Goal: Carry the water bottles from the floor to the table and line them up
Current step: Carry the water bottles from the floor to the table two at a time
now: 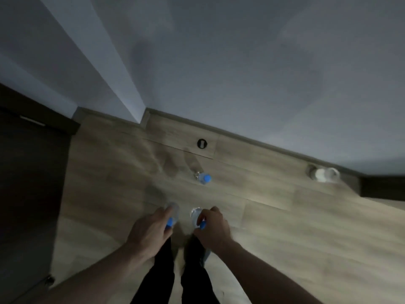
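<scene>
My left hand [151, 229] grips a clear water bottle [172, 210] by its neck, just under the blue cap. My right hand [213, 227] holds a second clear bottle [195, 213] the same way, its blue cap showing between the fingers. Both bottles hang above the wooden floor in front of my legs. A third bottle [203, 178] with a blue cap stands on the floor farther ahead, apart from both hands. No table is in view.
A grey wall with a skirting board [241, 137] runs across ahead, with a wall corner at upper left. A round black floor socket [201, 143] sits near the wall. A white roundish object [324, 174] lies at the right. Dark furniture [32, 172] stands on the left.
</scene>
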The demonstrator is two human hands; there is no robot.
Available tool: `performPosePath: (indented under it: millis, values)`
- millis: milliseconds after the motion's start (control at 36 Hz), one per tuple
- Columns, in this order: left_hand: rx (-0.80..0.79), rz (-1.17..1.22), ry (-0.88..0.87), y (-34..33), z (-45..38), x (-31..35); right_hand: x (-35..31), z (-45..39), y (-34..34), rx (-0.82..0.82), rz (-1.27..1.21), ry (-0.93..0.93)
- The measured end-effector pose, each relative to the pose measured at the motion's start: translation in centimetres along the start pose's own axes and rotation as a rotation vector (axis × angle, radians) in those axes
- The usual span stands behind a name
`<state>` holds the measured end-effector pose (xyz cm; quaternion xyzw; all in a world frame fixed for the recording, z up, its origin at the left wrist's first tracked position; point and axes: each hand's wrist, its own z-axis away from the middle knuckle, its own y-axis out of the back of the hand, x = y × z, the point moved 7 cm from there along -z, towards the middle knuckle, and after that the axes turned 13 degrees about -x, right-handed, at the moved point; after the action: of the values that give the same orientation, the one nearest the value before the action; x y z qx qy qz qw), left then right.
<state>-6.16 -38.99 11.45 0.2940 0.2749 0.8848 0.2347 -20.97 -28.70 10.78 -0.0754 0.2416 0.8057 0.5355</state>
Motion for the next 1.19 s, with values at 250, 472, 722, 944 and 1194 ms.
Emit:
performPosePath:
  millis: [250, 472, 722, 944, 1194]
  values:
    - [0.297, -0.026, -0.244, 14.4, 18.8, 13.3, -3.3, 25.2, 8.1, 0.208, -0.13, 0.079]
    - [0.294, 0.074, -0.356, 22.1, 30.3, 21.3, -5.0, 41.7, 9.5, 0.464, -0.199, 0.168]
    - [0.242, -0.042, -0.62, 25.6, 37.9, 27.7, -3.5, 53.8, 6.9, 0.721, -0.388, 0.164]
    - [0.201, -0.166, -0.747, 25.1, 40.5, 35.3, 0.9, 61.7, 6.1, 0.841, -0.509, 0.142]
    - [0.201, -0.234, -0.807, 19.3, 42.1, 46.3, 10.2, 71.4, 4.7, 0.983, -0.479, 0.114]
